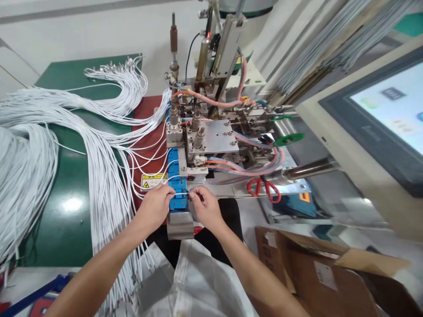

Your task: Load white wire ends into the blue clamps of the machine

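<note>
My left hand (155, 203) pinches a white cable (180, 193) that lies across the row of blue fixture blocks (178, 203). At the cable's other end, just right of the blocks, my right hand (205, 206) is closed with thumb and fingertips together at its small dark tip. The tip is too small to make out. Further up the row, other white cables rest across the blue blocks and run under the machine head (211, 136). A large bundle of white cables (105, 185) hangs to the left of my left arm.
Several more cable bundles (29, 176) lie on the green table (71, 229). Red-handled scissors (264, 189) and a green wire spool (287, 132) are on the machine's right side. A screen (390, 105) stands at right, above a cardboard box (317, 273).
</note>
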`<state>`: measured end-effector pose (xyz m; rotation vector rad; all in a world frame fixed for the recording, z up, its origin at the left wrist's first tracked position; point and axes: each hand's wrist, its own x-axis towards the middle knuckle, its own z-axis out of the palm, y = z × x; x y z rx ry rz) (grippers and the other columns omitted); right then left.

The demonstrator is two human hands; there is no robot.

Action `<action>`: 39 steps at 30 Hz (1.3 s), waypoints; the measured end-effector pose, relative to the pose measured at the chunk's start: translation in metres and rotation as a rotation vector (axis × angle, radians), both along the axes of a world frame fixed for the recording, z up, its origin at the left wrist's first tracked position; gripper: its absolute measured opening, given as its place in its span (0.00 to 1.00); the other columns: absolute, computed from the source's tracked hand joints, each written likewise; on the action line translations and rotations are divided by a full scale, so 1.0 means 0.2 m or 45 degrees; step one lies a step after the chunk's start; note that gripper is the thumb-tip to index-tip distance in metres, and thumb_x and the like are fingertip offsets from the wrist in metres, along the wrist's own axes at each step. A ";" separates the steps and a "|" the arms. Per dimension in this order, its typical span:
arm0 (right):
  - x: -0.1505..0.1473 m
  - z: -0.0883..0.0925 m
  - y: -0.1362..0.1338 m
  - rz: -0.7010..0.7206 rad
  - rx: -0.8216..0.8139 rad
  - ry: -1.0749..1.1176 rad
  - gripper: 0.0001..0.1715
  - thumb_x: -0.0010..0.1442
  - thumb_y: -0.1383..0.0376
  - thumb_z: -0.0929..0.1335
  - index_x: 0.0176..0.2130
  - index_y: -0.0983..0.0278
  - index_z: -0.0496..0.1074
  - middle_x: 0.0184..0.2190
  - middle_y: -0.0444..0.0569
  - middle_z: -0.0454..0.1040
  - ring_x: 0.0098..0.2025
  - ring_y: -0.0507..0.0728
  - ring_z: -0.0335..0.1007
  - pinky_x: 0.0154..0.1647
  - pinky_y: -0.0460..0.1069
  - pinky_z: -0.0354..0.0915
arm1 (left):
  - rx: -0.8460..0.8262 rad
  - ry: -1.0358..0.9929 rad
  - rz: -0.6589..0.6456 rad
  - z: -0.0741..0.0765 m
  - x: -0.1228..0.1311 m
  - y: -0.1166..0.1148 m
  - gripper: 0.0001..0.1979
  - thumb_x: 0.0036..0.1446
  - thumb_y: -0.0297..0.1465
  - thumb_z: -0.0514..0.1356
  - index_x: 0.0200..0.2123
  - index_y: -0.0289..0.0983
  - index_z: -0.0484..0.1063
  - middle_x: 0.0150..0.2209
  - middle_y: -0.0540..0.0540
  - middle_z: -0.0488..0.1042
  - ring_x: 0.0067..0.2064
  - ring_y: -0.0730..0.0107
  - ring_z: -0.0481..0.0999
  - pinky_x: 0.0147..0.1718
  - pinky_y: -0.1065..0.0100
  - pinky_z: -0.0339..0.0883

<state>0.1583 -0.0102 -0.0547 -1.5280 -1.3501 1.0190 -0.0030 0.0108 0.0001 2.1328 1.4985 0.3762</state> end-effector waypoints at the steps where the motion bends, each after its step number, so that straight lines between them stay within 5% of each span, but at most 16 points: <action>1: 0.00 0.00 0.00 -0.003 -0.048 0.041 0.07 0.53 0.65 0.62 0.25 0.63 0.65 0.21 0.43 0.65 0.24 0.52 0.61 0.26 0.46 0.60 | 0.007 0.018 -0.007 0.00 0.00 0.00 0.08 0.56 0.24 0.52 0.32 0.36 0.71 0.32 0.46 0.72 0.36 0.65 0.72 0.38 0.64 0.65; 10: 0.02 0.02 0.04 0.083 -0.237 0.162 0.08 0.51 0.66 0.62 0.21 0.62 0.63 0.15 0.38 0.61 0.17 0.50 0.55 0.19 0.44 0.54 | 0.067 0.255 -0.087 -0.01 0.02 -0.01 0.10 0.56 0.22 0.49 0.33 0.33 0.69 0.31 0.42 0.71 0.35 0.61 0.71 0.36 0.62 0.64; 21: 0.04 0.02 0.07 0.271 0.157 -0.418 0.16 0.61 0.60 0.57 0.25 0.62 0.62 0.24 0.44 0.65 0.30 0.54 0.63 0.33 0.47 0.57 | 0.061 0.142 -0.162 -0.02 -0.02 0.01 0.08 0.57 0.24 0.51 0.34 0.35 0.70 0.32 0.44 0.71 0.37 0.64 0.72 0.39 0.64 0.65; 27: -0.01 -0.03 0.04 0.092 0.078 -0.219 0.18 0.61 0.59 0.56 0.22 0.61 0.55 0.18 0.40 0.58 0.23 0.51 0.57 0.26 0.45 0.54 | 0.080 0.139 -0.143 -0.01 -0.02 0.00 0.10 0.58 0.25 0.50 0.34 0.36 0.71 0.32 0.45 0.71 0.37 0.66 0.71 0.39 0.65 0.66; 39: -0.06 -0.07 0.03 -0.071 -0.007 -0.018 0.20 0.59 0.57 0.57 0.20 0.61 0.52 0.15 0.37 0.52 0.19 0.49 0.50 0.22 0.44 0.50 | 0.091 0.677 -0.104 0.04 0.05 -0.04 0.11 0.58 0.25 0.48 0.36 0.33 0.69 0.30 0.42 0.70 0.29 0.64 0.71 0.29 0.64 0.64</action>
